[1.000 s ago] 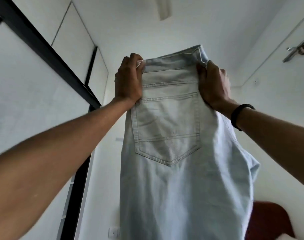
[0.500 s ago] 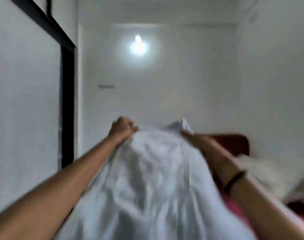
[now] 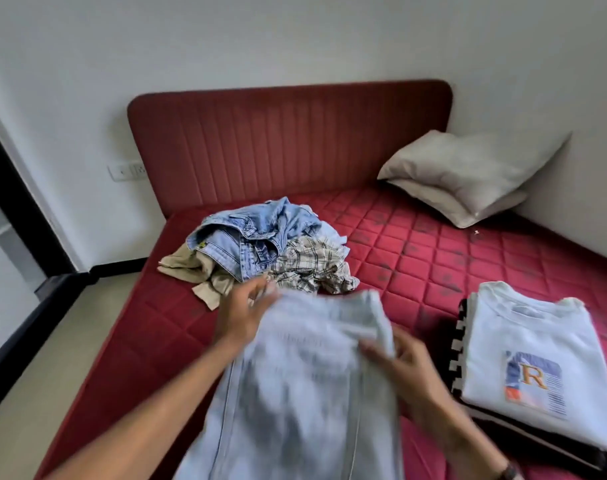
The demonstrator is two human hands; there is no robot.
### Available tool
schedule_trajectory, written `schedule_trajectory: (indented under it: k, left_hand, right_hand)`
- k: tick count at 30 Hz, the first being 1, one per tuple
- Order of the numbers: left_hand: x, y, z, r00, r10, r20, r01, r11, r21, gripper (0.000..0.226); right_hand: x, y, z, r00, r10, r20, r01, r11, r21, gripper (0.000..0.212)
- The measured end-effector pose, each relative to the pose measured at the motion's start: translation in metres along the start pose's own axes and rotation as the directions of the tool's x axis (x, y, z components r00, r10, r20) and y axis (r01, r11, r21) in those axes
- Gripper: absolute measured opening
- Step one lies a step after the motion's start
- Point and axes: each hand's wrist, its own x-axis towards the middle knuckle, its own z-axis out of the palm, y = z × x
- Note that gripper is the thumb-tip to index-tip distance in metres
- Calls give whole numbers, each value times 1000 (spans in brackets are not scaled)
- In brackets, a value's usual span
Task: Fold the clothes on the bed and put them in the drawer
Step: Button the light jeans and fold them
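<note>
Head view: pale denim jeans (image 3: 305, 386) lie at the bed's (image 3: 416, 251) near edge. Left hand (image 3: 243, 317) and right hand (image 3: 399, 362) touch the waistband; blur hides whether the fingers pinch. Denim looks heavy, floppy: best gripped at waistband corners.

Head view down over bed (image 3: 416, 244), blurred.

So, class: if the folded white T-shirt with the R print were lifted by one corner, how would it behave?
The white T-shirt would probably flop open, since it is soft cloth folded flat with nothing holding the fold. It looks light. It lies on a checkered garment, so pushing it would likely slide or rumple both.
</note>
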Motion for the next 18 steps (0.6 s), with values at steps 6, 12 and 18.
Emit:
schedule_trajectory:
  k: [6,12,18]
  left_hand:
    - [231,98,58,983,109,-147,-121,989,-79,63]
    - [257,90,154,911,178,371,-265,944,198,110]
    - [65,-56,198,726,-115,679,-332,805,492,66]
  right_hand:
    - [185,-84,-69,919,-272,-286,229,958,-174,20]
    - [293,-47,-99,869,-262,-420,-107,729,-676,83]
    - [172,129,-8,956,237,174,117,237,-965,67]
